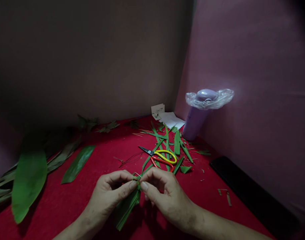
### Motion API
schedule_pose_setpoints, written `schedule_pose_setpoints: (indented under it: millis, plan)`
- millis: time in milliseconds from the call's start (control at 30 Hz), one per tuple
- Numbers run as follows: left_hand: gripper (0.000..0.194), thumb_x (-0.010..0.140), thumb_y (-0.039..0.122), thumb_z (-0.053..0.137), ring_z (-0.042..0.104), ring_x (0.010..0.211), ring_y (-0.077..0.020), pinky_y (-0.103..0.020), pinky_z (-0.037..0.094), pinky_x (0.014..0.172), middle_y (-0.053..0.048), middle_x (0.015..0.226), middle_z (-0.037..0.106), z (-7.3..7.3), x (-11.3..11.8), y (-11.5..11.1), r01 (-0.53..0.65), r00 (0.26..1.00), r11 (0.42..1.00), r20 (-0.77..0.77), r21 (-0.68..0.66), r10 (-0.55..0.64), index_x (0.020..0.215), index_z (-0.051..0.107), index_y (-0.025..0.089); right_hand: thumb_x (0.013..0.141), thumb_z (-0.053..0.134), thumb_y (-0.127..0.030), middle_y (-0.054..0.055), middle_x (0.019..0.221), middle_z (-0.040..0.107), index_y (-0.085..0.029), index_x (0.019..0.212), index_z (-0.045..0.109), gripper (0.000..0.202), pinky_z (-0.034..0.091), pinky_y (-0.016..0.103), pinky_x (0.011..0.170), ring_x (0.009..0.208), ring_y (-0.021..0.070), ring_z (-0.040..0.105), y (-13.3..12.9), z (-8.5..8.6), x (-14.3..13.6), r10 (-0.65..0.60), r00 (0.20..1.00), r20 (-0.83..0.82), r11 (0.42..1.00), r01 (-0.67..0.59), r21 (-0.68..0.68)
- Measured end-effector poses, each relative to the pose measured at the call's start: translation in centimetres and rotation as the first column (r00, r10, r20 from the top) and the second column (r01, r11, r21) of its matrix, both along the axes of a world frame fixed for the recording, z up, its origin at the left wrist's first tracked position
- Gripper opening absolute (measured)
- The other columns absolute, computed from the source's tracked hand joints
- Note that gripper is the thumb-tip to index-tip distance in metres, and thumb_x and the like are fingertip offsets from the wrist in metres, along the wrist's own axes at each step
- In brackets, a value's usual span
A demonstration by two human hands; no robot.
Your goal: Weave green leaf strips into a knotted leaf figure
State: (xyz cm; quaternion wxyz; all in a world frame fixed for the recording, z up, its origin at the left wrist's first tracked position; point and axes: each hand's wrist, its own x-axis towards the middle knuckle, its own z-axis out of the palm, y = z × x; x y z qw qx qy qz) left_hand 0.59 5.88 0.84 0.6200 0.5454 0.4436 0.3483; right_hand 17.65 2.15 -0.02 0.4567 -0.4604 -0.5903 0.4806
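Between my two hands hangs a folded green leaf bundle (127, 210), its narrow top end pinched at my fingertips and its wider part pointing down. My left hand (112, 193) grips that top from the left with thumb and forefinger. From the right, my right hand (164, 195) pinches at the same spot, its fingertips close to the left ones. A thin light stick (138, 174) pokes up between the fingertips. Just beyond my hands lie scissors (157, 155) with one yellow and one red handle, dark blades pointing left.
Cut leaf strips (176, 142) and scraps lie on the red cloth (105, 156) around the scissors. Large leaves (29, 183) are at the left. White papers (171, 120) and a purple bottle (196, 121) with plastic wrap stand near the walls; a long black object (252, 196) is at right.
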Motion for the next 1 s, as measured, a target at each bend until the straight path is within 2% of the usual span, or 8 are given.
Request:
schedule_pose_setpoints:
  millis: [167,300,467,600,800,1000]
  plan:
    - [0.007,0.066,0.028,0.074,0.053,0.055,-0.0105,-0.018,0.041,0.052,0.003,0.059,0.062,0.1,0.1,-0.3,-0.028,0.998,0.999,0.049,0.041,0.026,0.066,0.072,0.021,0.077,0.064,-0.028,0.0,0.07,0.059,-0.016,0.082,0.058,0.015,0.041,0.023,0.054,0.061,0.0111,0.052,-0.4,-0.1,-0.5,0.017,0.999,-0.048,0.998,-0.02,-0.059]
    - [0.003,0.068,0.025,0.073,0.054,0.059,-0.0116,-0.019,0.042,0.054,0.002,0.064,0.063,0.1,0.3,-0.4,-0.049,0.996,0.992,0.084,0.116,0.039,0.066,0.072,0.022,0.077,0.061,-0.019,-0.001,0.069,0.057,-0.017,0.079,0.056,0.005,0.04,0.022,0.053,0.059,0.0102,0.049,-0.4,-0.3,-0.8,-0.057,0.998,-0.03,0.998,0.056,-0.03]
    - [0.005,0.072,0.021,0.07,0.058,0.071,-0.0148,-0.023,0.044,0.065,0.0,0.072,0.063,0.2,0.5,-0.4,-0.015,0.994,0.965,0.107,0.263,-0.014,0.069,0.073,0.023,0.074,0.056,-0.013,0.0,0.072,0.056,-0.016,0.077,0.057,0.004,0.04,0.022,0.051,0.058,0.011,0.048,-0.3,0.3,-0.7,-0.123,0.992,0.026,0.982,0.118,0.146]
    - [0.008,0.073,0.018,0.068,0.058,0.079,-0.018,-0.028,0.044,0.074,-0.001,0.077,0.062,0.4,0.5,-0.6,-0.009,0.995,0.93,0.096,0.368,-0.029,0.073,0.073,0.024,0.073,0.054,-0.013,0.0,0.064,0.055,-0.016,0.076,0.058,0.006,0.039,0.023,0.05,0.055,0.0123,0.048,-0.7,0.8,-0.5,-0.181,0.977,0.111,0.954,0.147,0.262]
    - [0.009,0.073,0.016,0.068,0.057,0.081,-0.0187,-0.03,0.043,0.077,-0.001,0.079,0.062,0.9,0.5,-0.9,0.022,0.995,0.915,0.078,0.403,-0.058,0.076,0.071,0.024,0.068,0.052,-0.009,0.002,0.062,0.058,-0.016,0.076,0.058,0.012,0.04,0.026,0.055,0.057,0.0144,0.051,-0.9,0.6,-0.4,-0.257,0.951,0.172,0.856,0.142,0.497]
    - [0.006,0.076,0.017,0.065,0.055,0.079,-0.0177,-0.028,0.043,0.075,-0.001,0.078,0.06,1.3,0.5,-1.2,0.036,0.998,0.934,0.026,0.354,-0.048,0.074,0.067,0.023,0.068,0.052,-0.007,0.003,0.068,0.06,-0.017,0.081,0.057,0.017,0.04,0.028,0.057,0.061,0.0161,0.053,-0.8,0.2,-0.3,-0.279,0.94,0.196,0.795,0.111,0.596]
